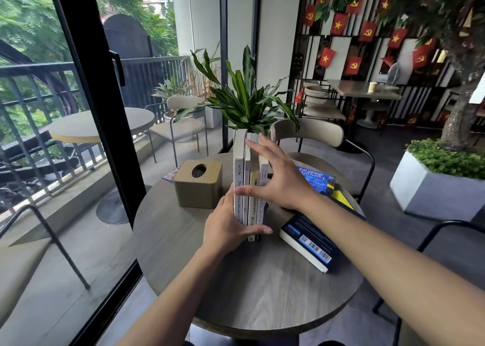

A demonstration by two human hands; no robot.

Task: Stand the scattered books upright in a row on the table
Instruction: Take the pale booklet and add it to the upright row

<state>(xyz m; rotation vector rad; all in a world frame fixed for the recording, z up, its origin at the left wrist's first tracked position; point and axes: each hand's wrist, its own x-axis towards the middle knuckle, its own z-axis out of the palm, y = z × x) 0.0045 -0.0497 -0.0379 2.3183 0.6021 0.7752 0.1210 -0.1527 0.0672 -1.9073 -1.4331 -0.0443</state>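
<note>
Head view, looking down on a round grey wood-grain tabletop (252, 288); item one, four upright books (250, 185) standing pressed together in a row near the tabletop's middle, spines toward the camera, pale covers with one yellowish spine among them; item two, left hand (228, 226), open, palm laid flat against the leftmost book's outer cover, thumb stretched across the foot of the spines, not closed around anything; item three, right hand (278, 180), open with fingers spread, thumb lying across the spines, fingers reaching to the top of the rightmost book, pressing rather than clasping; item four, dark blue book (311, 240) lying flat to the right of the row, back cover and barcode up, page edge toward the camera, apart from the row; item five, blue book (316, 179) lying flat farther back on the right, cover title up, resting on a dark book with a yellow patch (341, 197); item six, tan tissue box (198, 184) with oval opening, just left of the row; item seven, green potted plant (246, 101) directly behind the upright books; beige chair (309, 133) beyond the tabletop.
</note>
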